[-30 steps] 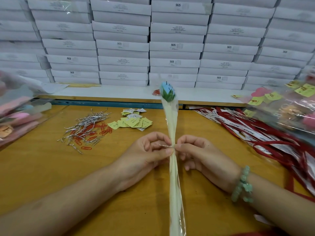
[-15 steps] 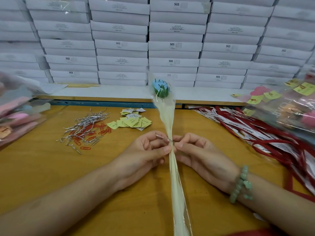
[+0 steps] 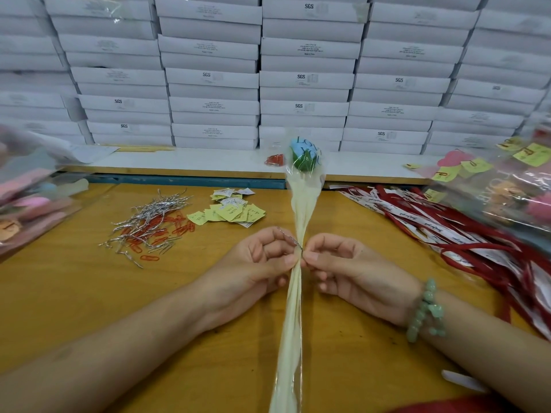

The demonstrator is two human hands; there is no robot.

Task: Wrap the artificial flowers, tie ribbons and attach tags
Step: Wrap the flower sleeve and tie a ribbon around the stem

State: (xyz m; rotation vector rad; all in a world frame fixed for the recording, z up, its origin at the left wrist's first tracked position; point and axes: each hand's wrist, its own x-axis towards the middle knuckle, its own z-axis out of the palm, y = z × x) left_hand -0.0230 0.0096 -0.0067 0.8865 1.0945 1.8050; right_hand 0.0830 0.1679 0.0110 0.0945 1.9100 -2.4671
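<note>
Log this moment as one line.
stage: silver twisted wire tie around blue artificial flower in clear wrap | left hand: pinches wrap at tie | right hand: same | red ribbons, yellow tags: unused

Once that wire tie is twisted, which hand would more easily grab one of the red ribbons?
Probably the right hand: the red ribbons lie on its side, while the left hand sits across the wrapped flower from them. Both pinch it at the wire tie.

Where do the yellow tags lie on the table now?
In the head view, the yellow tags lie left of the wrapped flower, right of the silver twist ties.
</note>
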